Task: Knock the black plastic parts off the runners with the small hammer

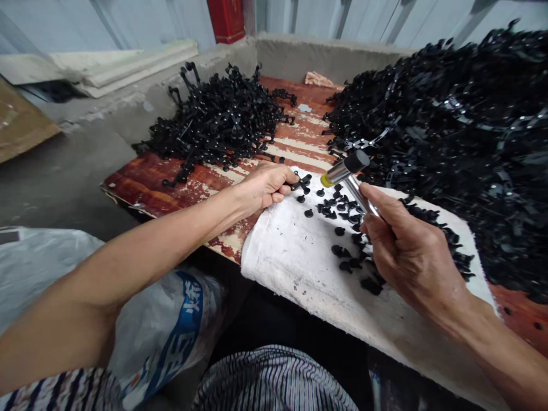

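Between the thumb and fingers of my left hand (pixel 274 184) is a small black linkage part (pixel 305 182), held at the far left edge of the white cloth (pixel 291 245). My right hand (pixel 411 245) grips the metal handle of a small mallet (pixel 346 169). Its head is raised over the cloth, with a yellow face turned toward the held part and a black face pointing away. Several loose black round caps with short stems (pixel 339 231) lie scattered on the cloth below the mallet and around my right hand.
A heap of black linkage parts (pixel 226 114) sits at the back left of the worn red board (pixel 295 134). A larger pile of black parts with metal strips (pixel 449 114) rises on the right. A low concrete ledge (pixel 317 57) runs behind; a white plastic sack (pixel 162 325) stands below left.
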`<state>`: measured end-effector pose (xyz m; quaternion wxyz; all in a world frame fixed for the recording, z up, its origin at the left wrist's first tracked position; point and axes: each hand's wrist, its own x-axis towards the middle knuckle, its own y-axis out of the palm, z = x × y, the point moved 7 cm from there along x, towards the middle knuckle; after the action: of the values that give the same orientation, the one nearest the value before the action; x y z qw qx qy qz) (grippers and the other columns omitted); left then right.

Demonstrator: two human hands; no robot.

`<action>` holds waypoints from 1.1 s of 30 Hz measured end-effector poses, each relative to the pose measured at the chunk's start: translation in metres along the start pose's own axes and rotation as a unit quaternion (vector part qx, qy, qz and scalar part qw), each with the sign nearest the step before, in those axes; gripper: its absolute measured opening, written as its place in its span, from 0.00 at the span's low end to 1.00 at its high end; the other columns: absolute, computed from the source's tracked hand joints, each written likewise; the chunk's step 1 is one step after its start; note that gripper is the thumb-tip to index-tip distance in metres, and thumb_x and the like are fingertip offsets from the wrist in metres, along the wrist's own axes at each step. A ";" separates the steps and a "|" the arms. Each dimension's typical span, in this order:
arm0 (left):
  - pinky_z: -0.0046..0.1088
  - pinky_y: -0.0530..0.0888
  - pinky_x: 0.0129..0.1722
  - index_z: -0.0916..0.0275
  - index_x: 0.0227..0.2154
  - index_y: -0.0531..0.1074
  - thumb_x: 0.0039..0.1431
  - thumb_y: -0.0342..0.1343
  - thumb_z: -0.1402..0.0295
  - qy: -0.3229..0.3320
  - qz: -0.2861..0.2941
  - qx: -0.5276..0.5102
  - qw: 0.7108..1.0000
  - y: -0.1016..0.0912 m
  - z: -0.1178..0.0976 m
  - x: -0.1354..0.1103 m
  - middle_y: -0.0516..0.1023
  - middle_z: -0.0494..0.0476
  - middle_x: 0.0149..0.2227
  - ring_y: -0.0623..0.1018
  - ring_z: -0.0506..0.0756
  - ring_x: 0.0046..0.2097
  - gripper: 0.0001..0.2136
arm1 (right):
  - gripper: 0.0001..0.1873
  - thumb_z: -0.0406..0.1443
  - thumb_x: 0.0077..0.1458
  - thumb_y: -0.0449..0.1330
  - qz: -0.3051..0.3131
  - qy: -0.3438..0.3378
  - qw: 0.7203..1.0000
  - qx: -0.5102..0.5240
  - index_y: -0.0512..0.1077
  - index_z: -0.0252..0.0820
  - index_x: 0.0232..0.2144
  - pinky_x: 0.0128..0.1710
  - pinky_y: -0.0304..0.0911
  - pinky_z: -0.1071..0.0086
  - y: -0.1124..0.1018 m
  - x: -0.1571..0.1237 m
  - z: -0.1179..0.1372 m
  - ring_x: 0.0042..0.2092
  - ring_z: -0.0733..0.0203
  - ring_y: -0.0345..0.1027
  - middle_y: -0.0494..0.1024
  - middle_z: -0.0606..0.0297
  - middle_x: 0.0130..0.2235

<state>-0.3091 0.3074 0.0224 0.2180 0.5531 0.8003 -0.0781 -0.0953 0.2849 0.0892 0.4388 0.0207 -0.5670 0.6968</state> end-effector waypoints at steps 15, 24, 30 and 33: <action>0.16 0.45 0.11 0.63 0.17 0.61 0.48 0.54 0.84 0.000 -0.015 -0.009 1.000 -0.003 0.006 0.001 0.59 0.45 0.14 0.56 0.41 0.13 0.13 | 0.24 0.33 0.63 0.50 0.015 0.006 1.000 -0.025 0.67 0.35 0.60 0.23 0.70 0.64 0.004 -0.004 -0.002 0.23 0.59 0.71 0.81 0.54 0.34; 0.18 0.46 0.11 0.64 0.17 0.61 0.49 0.54 0.83 0.020 -0.036 0.012 0.999 -0.001 0.003 -0.003 0.60 0.46 0.15 0.58 0.41 0.13 0.13 | 0.23 0.31 0.61 0.50 0.008 -0.020 0.999 -0.039 0.69 0.31 0.57 0.21 0.65 0.68 0.005 -0.002 0.002 0.21 0.62 0.66 0.79 0.57 0.29; 0.19 0.46 0.12 0.62 0.17 0.59 0.48 0.55 0.84 0.039 -0.074 -0.003 0.997 -0.002 0.003 -0.007 0.60 0.45 0.15 0.59 0.42 0.14 0.14 | 0.26 0.29 0.59 0.49 0.025 -0.034 0.999 -0.025 0.67 0.32 0.59 0.17 0.58 0.72 0.009 0.006 0.008 0.22 0.64 0.65 0.77 0.59 0.29; 0.19 0.46 0.12 0.62 0.18 0.59 0.50 0.53 0.84 0.040 -0.089 -0.009 0.995 -0.004 0.004 -0.009 0.60 0.45 0.16 0.59 0.41 0.14 0.14 | 0.26 0.30 0.60 0.48 0.010 -0.033 0.998 -0.045 0.66 0.36 0.60 0.21 0.63 0.71 0.011 0.010 0.010 0.25 0.63 0.67 0.78 0.58 0.33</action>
<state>-0.3088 0.2969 0.0218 0.1830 0.4805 0.8551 -0.0673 -0.1126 0.2829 0.0893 0.4136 0.0184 -0.6120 0.6738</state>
